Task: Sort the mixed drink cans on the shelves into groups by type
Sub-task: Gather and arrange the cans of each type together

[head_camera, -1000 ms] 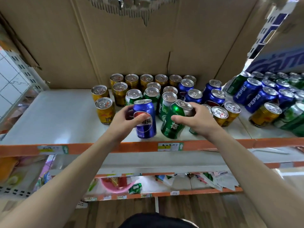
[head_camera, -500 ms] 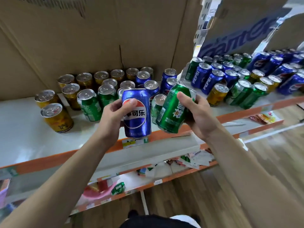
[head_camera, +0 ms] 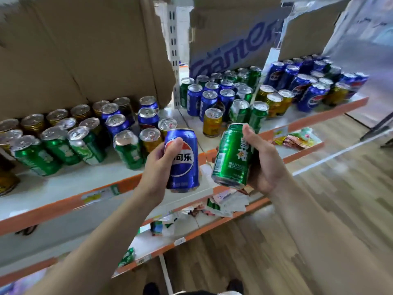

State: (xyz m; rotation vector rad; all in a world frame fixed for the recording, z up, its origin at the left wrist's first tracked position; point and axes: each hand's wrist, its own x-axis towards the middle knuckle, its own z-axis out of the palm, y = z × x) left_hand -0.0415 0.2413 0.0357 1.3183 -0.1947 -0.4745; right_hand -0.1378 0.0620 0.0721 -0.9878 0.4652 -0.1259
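Head view: the left hand (head_camera: 158, 167) has its fingers (head_camera: 174, 145) curled round an upright blue can (head_camera: 184, 165), and the right hand (head_camera: 262, 160) grips a tilted green can (head_camera: 232, 155), both held clear in front of the shelf (head_camera: 70, 186); the step in hand appears to be carrying. The next move calls for setting each can among its own colour, likely in the mixed cluster (head_camera: 223, 99) to the right. The white, orange-edged shelf has a cardboard sheet (head_camera: 85, 50) behind and a wooden floor (head_camera: 340, 177) below.
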